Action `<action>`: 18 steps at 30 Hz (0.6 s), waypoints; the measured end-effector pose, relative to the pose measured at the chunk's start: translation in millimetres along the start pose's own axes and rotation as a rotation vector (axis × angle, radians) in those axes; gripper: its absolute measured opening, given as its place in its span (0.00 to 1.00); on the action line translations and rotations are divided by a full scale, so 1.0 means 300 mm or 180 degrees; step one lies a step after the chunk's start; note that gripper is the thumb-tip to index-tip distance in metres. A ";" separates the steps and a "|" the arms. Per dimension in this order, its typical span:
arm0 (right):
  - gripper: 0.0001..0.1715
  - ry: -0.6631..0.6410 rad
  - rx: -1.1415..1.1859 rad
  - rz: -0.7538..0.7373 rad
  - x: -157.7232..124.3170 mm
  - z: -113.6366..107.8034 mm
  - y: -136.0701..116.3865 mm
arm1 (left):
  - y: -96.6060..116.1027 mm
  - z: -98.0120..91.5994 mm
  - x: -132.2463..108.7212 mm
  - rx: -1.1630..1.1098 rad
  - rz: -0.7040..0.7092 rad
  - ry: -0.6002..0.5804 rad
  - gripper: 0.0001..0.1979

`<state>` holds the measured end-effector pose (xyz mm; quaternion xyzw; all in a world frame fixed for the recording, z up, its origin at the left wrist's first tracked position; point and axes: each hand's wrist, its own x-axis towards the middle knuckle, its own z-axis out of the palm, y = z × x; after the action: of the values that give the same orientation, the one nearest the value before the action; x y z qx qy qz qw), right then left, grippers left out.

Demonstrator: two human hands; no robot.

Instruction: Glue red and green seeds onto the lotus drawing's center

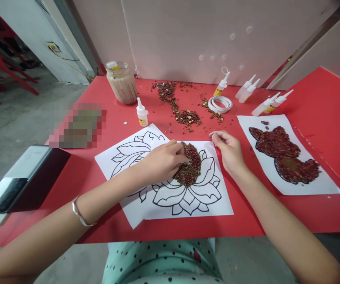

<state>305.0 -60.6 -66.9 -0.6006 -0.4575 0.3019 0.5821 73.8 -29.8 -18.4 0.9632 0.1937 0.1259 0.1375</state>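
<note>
A sheet of white paper (164,213) with a flower outline lies in front of me. Red and green beans (192,157) fill the upper middle of the flower. My left hand (168,159) is over the left side of this bean patch, its fingers bent together in a pinch; whatever is at their tips is hidden. My right hand (229,150) rests at the sheet's upper right edge, thumb and fingers pressed together, with something small and dark at the tips. Partly under the sheet is a second flower drawing (122,154).
Loose beans (187,117) are strewn across the red table (158,234). Behind stand a cloudy jar (122,85), a glue bottle (142,112), several more glue bottles (248,91) and a tape roll (220,104). A bean-covered picture (285,154) lies right, a phone (25,177) left.
</note>
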 end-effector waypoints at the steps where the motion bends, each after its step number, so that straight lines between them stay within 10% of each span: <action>1: 0.13 -0.0005 -0.0011 -0.0004 0.000 0.000 0.000 | 0.006 -0.001 -0.003 0.0068 0.0040 -0.0003 0.17; 18: 0.11 -0.0094 -0.0143 -0.0075 -0.001 -0.004 -0.007 | 0.008 0.011 -0.004 0.0389 0.0224 -0.0029 0.19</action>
<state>305.4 -61.5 -64.7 -0.6036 -0.4798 0.2934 0.5652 74.4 -33.2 -21.0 0.9766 0.1664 0.1142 0.0747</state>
